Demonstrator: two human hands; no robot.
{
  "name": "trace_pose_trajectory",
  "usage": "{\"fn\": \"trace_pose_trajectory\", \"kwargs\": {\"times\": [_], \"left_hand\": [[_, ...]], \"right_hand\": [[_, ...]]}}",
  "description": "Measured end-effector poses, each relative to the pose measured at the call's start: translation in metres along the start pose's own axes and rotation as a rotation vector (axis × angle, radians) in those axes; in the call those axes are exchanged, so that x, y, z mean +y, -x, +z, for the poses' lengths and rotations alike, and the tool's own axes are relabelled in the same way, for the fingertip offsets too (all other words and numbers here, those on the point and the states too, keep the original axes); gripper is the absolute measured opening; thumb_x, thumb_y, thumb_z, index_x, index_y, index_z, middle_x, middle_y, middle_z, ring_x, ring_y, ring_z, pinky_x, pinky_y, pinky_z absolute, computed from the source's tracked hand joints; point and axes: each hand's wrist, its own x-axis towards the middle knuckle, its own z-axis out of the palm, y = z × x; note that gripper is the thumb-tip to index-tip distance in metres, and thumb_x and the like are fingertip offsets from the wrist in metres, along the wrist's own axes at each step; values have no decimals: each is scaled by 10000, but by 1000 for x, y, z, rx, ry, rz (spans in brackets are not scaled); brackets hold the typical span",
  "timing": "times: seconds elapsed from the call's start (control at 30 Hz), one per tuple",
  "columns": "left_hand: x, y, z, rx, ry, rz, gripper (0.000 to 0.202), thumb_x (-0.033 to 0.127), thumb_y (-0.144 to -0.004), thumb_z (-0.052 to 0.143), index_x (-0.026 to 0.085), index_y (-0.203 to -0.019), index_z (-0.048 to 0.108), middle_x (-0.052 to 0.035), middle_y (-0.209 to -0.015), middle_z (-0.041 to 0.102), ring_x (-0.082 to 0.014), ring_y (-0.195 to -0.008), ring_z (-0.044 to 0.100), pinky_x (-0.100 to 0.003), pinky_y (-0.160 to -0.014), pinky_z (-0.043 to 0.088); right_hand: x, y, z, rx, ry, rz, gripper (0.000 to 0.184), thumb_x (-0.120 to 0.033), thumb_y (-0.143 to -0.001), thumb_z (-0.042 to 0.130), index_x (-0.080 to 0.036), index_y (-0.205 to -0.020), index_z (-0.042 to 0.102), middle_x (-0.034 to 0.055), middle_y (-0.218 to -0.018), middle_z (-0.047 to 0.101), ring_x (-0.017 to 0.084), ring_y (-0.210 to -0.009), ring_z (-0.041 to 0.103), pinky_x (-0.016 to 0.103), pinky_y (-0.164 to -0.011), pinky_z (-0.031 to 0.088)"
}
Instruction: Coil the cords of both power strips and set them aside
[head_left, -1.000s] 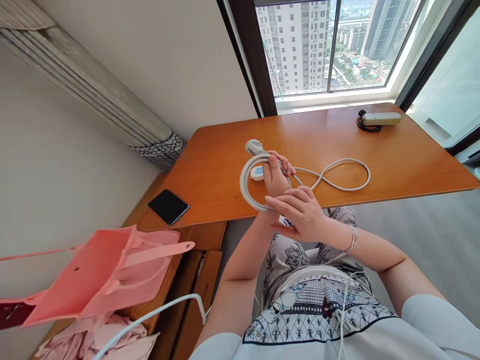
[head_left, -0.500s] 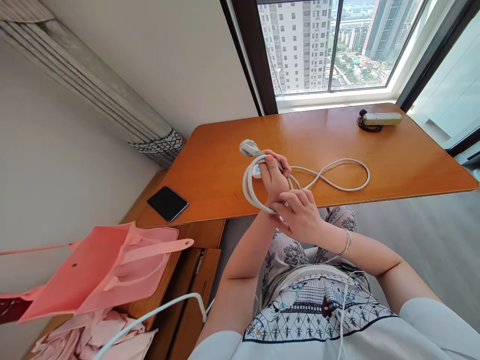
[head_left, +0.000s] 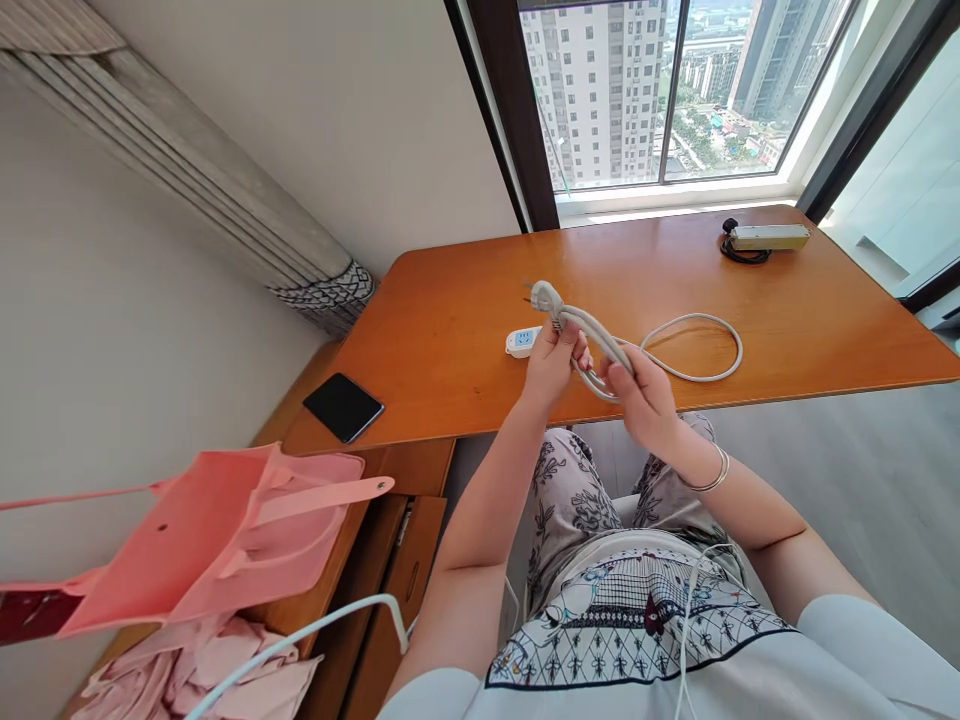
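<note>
My left hand is closed around a white power cord just below its plug, which points up and to the left. On the other side of the coil, my right hand grips the looped white cord. Both hands are above the near edge of the wooden table. A white power strip with a blue socket face lies behind my left hand, partly hidden by it. One long loop of cord rests on the tabletop to the right of my hands.
On the wooden table, a black phone lies at the left and a second power strip with a black cord at the far right. A pink bag sits at the lower left, above pink cloth. A window is beyond.
The coil has come off my left wrist and is now held between both hands. My right hand has moved right and up onto the coil. The plug has shifted right.
</note>
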Motion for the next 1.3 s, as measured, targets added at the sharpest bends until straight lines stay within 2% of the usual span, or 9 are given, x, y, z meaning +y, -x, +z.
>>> {"fn": "trace_pose_trajectory", "kwargs": {"times": [0.23, 0.4, 0.5, 0.57, 0.63, 0.8, 0.9, 1.13, 1.3], "left_hand": [[15, 7, -1, -168, 135, -194, 361, 434, -820, 835, 192, -827, 566, 112, -496, 385, -73, -441, 495, -201, -521, 523], [15, 12, 2, -142, 116, -197, 341, 445, -860, 795, 189, -835, 570, 114, -491, 378, -67, -416, 467, -201, -508, 524], [13, 14, 5, -73, 59, -173, 354, 471, -879, 766, 187, -821, 562, 117, -498, 370, -65, -412, 479, -203, -509, 522], [10, 15, 7, -48, 17, -151, 361, 494, -878, 758, 184, -836, 577, 121, -496, 369, -66, -407, 489, -203, -507, 517], [7, 16, 9, -48, -23, -116, 370, 513, -866, 761, 180, -874, 601, 122, -498, 383, -72, -406, 506, -205, -499, 512], [3, 17, 12, 2, -118, -73, 356, 493, -841, 779, 191, -915, 606, 52, -684, 626, -78, -453, 572, -206, -451, 481], [5, 18, 12, 8, -132, -47, 302, 431, -846, 783, 200, -961, 625, 17, -779, 681, -92, -514, 607, -208, -450, 479], [19, 19, 9, -187, -14, -169, 255, 382, -849, 786, 171, -897, 650, 103, -533, 380, -64, -418, 395, -224, -501, 508], [29, 20, 9, -230, 99, -303, 377, 495, -956, 569, 155, -821, 660, 53, -540, 395, -91, -422, 383, -276, -516, 518]], "right_hand": [[24, -26, -32, 116, -267, 219, 594, -813, -859, 560, -229, -758, 514, -66, -566, 324, 105, -519, 291, 271, -518, 283], [37, -20, -37, 74, -135, 177, 558, -755, -931, 501, -228, -747, 495, -49, -602, 400, 110, -533, 365, 270, -543, 352], [35, -18, -40, 157, 227, 35, 421, -600, -1014, 466, -222, -1118, 620, 20, -794, 600, 161, -678, 533, 310, -668, 477], [32, -19, -41, 170, 461, -72, 458, -485, -1039, 446, -224, -1402, 547, 103, -1056, 664, 205, -856, 616, 343, -761, 529], [29, -22, -42, 108, 598, -127, 495, -398, -1057, 396, -231, -1511, 497, 138, -1182, 660, 229, -958, 646, 344, -801, 551], [31, -27, -47, 18, 621, -180, 470, -319, -1077, 333, -232, -1480, 557, 134, -1164, 712, 229, -995, 686, 351, -868, 579], [33, -28, -48, 3, 576, -243, 443, -317, -1081, 335, -224, -1432, 589, 134, -1203, 726, 231, -1061, 696, 385, -940, 579], [36, -28, -49, 21, 481, -256, 421, -340, -1082, 342, -232, -1381, 618, 123, -1234, 736, 240, -1147, 693, 437, -1019, 568], [39, -30, -53, 8, 457, -236, 439, -384, -1081, 336, -236, -1373, 629, 128, -1248, 733, 252, -1163, 689, 459, -1036, 560]]}}
